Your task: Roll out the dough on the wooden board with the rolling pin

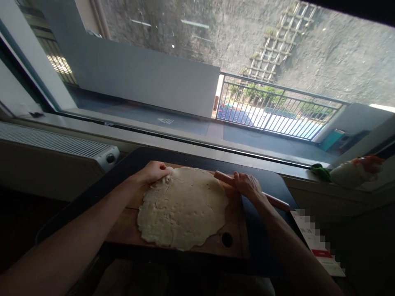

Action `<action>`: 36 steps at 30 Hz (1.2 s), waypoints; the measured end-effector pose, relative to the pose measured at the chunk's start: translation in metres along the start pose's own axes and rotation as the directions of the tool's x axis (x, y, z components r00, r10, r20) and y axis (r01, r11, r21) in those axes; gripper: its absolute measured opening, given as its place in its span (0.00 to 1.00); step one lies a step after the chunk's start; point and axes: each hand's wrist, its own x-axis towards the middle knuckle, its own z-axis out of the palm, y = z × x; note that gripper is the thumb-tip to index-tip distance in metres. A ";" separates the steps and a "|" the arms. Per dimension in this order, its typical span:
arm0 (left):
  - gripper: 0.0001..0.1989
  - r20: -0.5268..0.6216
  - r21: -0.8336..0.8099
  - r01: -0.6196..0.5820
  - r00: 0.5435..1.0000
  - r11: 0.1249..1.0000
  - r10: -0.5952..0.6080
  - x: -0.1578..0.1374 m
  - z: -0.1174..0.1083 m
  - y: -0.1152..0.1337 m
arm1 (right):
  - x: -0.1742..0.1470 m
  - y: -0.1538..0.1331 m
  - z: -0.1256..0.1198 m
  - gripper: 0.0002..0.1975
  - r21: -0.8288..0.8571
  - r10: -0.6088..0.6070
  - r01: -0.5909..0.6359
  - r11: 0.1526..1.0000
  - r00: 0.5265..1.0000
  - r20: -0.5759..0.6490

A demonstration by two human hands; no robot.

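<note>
A wide, thin sheet of dough lies on a wooden board, its outline uneven and its surface lightly creased. At the dough's far left edge, my left hand pinches the rim between thumb and fingers. My right hand is wrapped round a wooden rolling pin just beyond the dough's right side. The pin slants from the board's far right corner out over the dark table; part of it is hidden under my hand and wrist.
The board rests on a dark table against a windowsill. A white radiator stands at the left. A printed card or packet, partly blurred out, lies at the right. A pale, rounded object with green beside it sits on the sill.
</note>
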 end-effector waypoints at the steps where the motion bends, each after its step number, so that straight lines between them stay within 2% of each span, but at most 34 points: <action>1: 0.16 -0.011 0.015 0.013 1.000 1.000 -0.013 -0.001 -0.005 -0.006 | 0.001 -0.004 0.000 0.27 0.018 -0.039 0.040 0.999 0.999 -0.035; 4: 0.18 -0.043 0.060 0.018 0.999 0.998 -0.016 -0.006 -0.015 -0.018 | -0.002 -0.008 0.003 0.23 0.029 -0.154 0.160 0.987 0.976 -0.156; 7: 0.19 -0.158 0.160 -0.012 0.987 0.987 0.037 -0.013 -0.014 -0.019 | -0.010 -0.014 0.007 0.18 0.018 -0.238 0.245 0.969 0.956 -0.170; 10: 0.18 -0.252 0.355 -0.056 0.956 0.933 0.153 -0.020 -0.007 -0.014 | -0.012 -0.035 0.010 0.17 0.050 -0.228 0.244 0.968 0.950 -0.215; 13: 0.16 -0.208 0.473 -0.053 0.963 0.880 0.170 -0.020 0.000 -0.007 | 0.000 -0.069 0.011 0.21 0.134 -0.204 0.231 0.964 0.961 -0.190; 16: 0.15 -0.187 0.531 -0.049 0.967 0.846 0.174 -0.010 0.008 0.001 | 0.019 -0.094 0.011 0.24 0.170 -0.141 0.158 0.973 0.984 -0.113; 18: 0.17 -0.131 0.543 -0.109 0.968 0.833 0.212 -0.002 0.014 0.008 | 0.024 -0.098 0.011 0.24 0.168 -0.108 0.115 0.979 0.993 -0.050; 21: 0.19 0.049 0.512 -0.300 0.946 0.805 0.321 0.005 0.025 0.024 | 0.012 -0.094 0.015 0.25 0.157 -0.141 0.135 0.978 0.990 0.027; 24: 0.17 0.186 0.497 -0.453 0.889 0.740 0.419 0.008 0.034 0.043 | -0.001 -0.090 0.018 0.27 0.125 -0.207 0.209 0.970 0.978 -0.032; 26: 0.18 0.223 0.521 -0.454 0.890 0.723 0.398 0.012 0.037 0.054 | -0.001 -0.091 0.017 0.27 0.113 -0.187 0.191 0.975 0.981 -0.044; 30: 0.25 0.289 0.537 -0.376 0.923 0.755 0.254 0.031 0.036 0.072 | -0.002 -0.094 0.016 0.29 0.119 -0.119 0.115 0.986 0.992 0.032; 33: 0.26 0.366 0.498 -0.382 0.906 0.779 0.210 0.043 0.033 0.079 | -0.019 -0.090 0.019 0.31 0.104 -0.196 0.194 0.975 0.980 0.013; 36: 0.20 0.453 0.452 -0.406 0.872 0.794 0.187 0.046 0.030 0.083 | -0.019 -0.091 0.019 0.31 0.090 -0.225 0.227 0.970 0.974 -0.031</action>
